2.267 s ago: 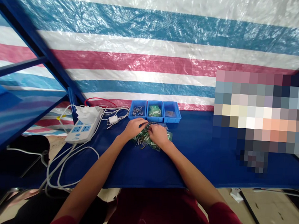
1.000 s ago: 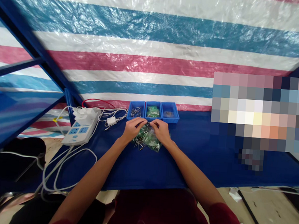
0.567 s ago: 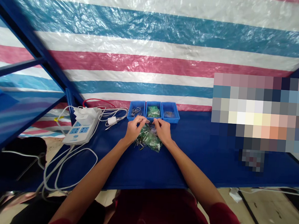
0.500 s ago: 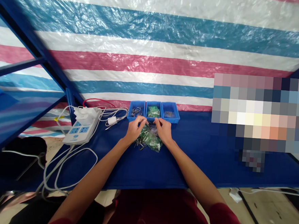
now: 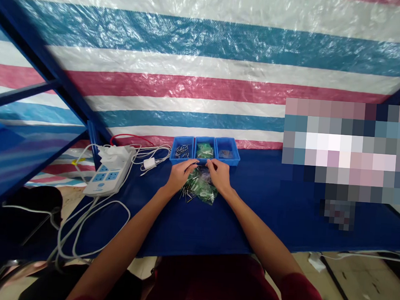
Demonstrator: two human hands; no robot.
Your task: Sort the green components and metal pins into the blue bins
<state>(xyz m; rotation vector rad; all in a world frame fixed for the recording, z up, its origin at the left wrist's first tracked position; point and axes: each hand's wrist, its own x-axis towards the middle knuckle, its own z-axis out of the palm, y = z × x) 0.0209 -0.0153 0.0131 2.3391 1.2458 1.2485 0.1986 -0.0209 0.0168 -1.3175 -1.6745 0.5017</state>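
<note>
My left hand (image 5: pixel 179 173) is closed in a pinch just in front of the blue bins. Facing it, my right hand (image 5: pixel 220 175) pinches too, with its fingertips a short gap away. Whatever is between the fingers is too small to make out. Below both hands lies a pile of green plastic packets (image 5: pixel 206 192), with loose thin metal pins (image 5: pixel 187 195) at its left side. Similar metal pieces (image 5: pixel 182 151) fill the left bin, green packets (image 5: pixel 205 150) the middle one, and small clear or greyish pieces (image 5: pixel 225 153) the right one.
The three blue bins (image 5: pixel 235 162) stand in a row at the back of the blue table (image 5: pixel 257 209). A white power strip (image 5: pixel 107 178) with plugs, a white adapter (image 5: pixel 149 163) and looping cables (image 5: pixel 114 202) occupy the left. A pixelated patch covers the right side.
The left fingertips have come slightly closer to the right ones. The right hand stays nearly still over the pile, and the view has shifted a little.
</note>
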